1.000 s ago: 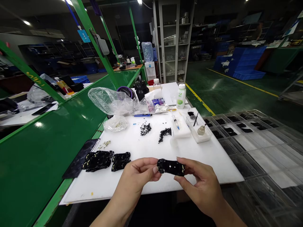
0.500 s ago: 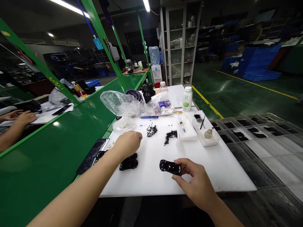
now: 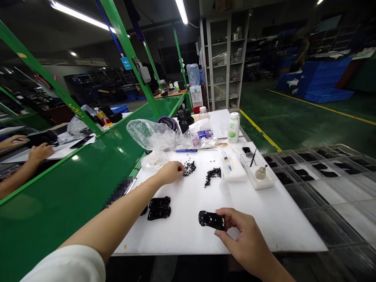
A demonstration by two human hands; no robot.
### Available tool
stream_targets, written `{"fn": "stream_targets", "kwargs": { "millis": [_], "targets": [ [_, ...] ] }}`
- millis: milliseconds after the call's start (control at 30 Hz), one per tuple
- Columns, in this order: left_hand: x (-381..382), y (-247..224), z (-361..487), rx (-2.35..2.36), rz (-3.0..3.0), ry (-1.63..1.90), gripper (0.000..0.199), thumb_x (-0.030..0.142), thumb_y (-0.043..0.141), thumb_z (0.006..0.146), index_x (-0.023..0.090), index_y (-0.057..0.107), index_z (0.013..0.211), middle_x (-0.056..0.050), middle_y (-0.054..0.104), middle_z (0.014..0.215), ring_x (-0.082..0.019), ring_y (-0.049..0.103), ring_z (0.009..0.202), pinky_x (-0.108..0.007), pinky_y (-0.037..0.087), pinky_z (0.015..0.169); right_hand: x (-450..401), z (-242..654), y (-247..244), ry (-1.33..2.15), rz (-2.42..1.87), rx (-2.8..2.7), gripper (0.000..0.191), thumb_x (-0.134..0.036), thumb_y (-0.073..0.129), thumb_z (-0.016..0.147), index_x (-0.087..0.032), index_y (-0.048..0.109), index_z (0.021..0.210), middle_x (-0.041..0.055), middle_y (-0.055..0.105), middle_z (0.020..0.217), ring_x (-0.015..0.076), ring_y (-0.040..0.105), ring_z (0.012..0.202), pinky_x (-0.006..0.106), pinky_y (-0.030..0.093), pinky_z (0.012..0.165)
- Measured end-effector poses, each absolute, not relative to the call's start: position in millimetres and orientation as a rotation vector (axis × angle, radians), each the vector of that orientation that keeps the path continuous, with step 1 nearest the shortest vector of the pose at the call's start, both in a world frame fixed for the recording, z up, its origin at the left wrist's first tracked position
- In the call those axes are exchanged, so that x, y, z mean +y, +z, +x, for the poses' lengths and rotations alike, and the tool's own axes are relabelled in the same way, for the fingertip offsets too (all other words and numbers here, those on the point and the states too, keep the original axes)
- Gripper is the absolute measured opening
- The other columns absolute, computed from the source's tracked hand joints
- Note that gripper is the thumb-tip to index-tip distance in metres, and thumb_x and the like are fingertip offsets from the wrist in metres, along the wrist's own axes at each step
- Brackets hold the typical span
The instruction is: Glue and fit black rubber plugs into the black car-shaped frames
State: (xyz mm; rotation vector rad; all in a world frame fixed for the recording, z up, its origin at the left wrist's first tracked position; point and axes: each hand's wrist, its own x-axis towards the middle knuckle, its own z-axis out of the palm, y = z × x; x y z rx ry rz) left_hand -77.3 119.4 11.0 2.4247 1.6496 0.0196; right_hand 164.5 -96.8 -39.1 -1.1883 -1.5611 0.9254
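My right hand (image 3: pixel 243 233) grips a black toy car body (image 3: pixel 210 220) by one end, between thumb and fingers, over the front of the white work surface (image 3: pixel 182 231). Its upper side shows small pale spots. My left hand (image 3: pixel 171 172) is at the left edge of a scatter of tiny black parts (image 3: pixel 190 168), fingertips pinched together. Whatever may be between those fingertips is hidden. Further right lies a second cluster of tiny black parts (image 3: pixel 212 176). More black car bodies (image 3: pixel 159 212) lie side by side behind my left forearm, partly covered by it.
A syringe (image 3: pixel 227 162) lies on a white pad beside a clear tray (image 3: pixel 261 182) holding a small jar. A blue pen-like tool (image 3: pixel 186 150), plastic bags (image 3: pixel 155 135) and a white bottle (image 3: pixel 233 127) stand farther back. Compartment trays (image 3: pixel 320 188) are at right; a co-worker's hands (image 3: pixel 41 152) at left.
My left hand has moved right, to the edge of the nearer scatter of tiny black parts. My right hand still holds the car body. The view has tilted slightly up.
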Motion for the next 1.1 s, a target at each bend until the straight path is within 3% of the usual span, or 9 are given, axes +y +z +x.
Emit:
{"fn": "stream_targets", "kwargs": {
  "millis": [200, 433, 800, 1100],
  "targets": [
    [116.0, 7.3, -72.1, 1.65, 2.496, -0.016, 0.02, 0.023, 0.048, 0.079, 0.018, 0.067, 0.077, -0.009, 0.071, 0.083, -0.022, 0.063, 0.077, -0.029, 0.044, 0.067, -96.5, 165.4, -40.3, 0.94, -1.183, -1.559, 0.034, -0.019, 0.067, 0.078, -0.024, 0.062, 0.112, 0.0004, 0.067, 0.09, 0.0157, 0.063, 0.077, 0.026, 0.053, 0.075],
    [104.6, 11.2, -81.3, 1.634, 2.549, 0.018, 0.024, 0.024, 0.04, 0.087, 0.017, 0.063, 0.091, -0.011, 0.069, 0.091, -0.024, 0.062, 0.081, -0.03, 0.044, 0.068, -97.1, 165.4, -38.6, 0.926, -1.196, -1.572, 0.034, -0.02, 0.066, 0.08, -0.024, 0.062, 0.113, 0.0002, 0.067, 0.088, 0.0157, 0.063, 0.077, 0.026, 0.052, 0.074],
    [96.7, 19.4, -87.6, 1.583, 2.541, 0.112, 0.018, 0.018, 0.05, 0.074, 0.02, 0.066, 0.082, -0.002, 0.071, 0.079, -0.018, 0.062, 0.07, -0.025, 0.044, 0.064, -97.2, 165.4, -38.8, 0.91, -1.207, -1.564, 0.033, -0.021, 0.066, 0.079, -0.023, 0.063, 0.112, 0.0008, 0.066, 0.085, 0.0163, 0.062, 0.076, 0.028, 0.052, 0.074],
    [104.4, 11.5, -83.1, 1.533, 2.58, 0.028, 0.023, 0.011, 0.051, 0.068, 0.021, 0.071, 0.073, -0.004, 0.071, 0.077, -0.019, 0.061, 0.07, -0.026, 0.043, 0.066, -97.3, 166.6, -40.3, 0.936, -1.19, -1.54, 0.034, -0.02, 0.067, 0.078, -0.024, 0.063, 0.112, 0.0003, 0.066, 0.086, 0.0159, 0.061, 0.077, 0.027, 0.052, 0.073]
  ]
}}
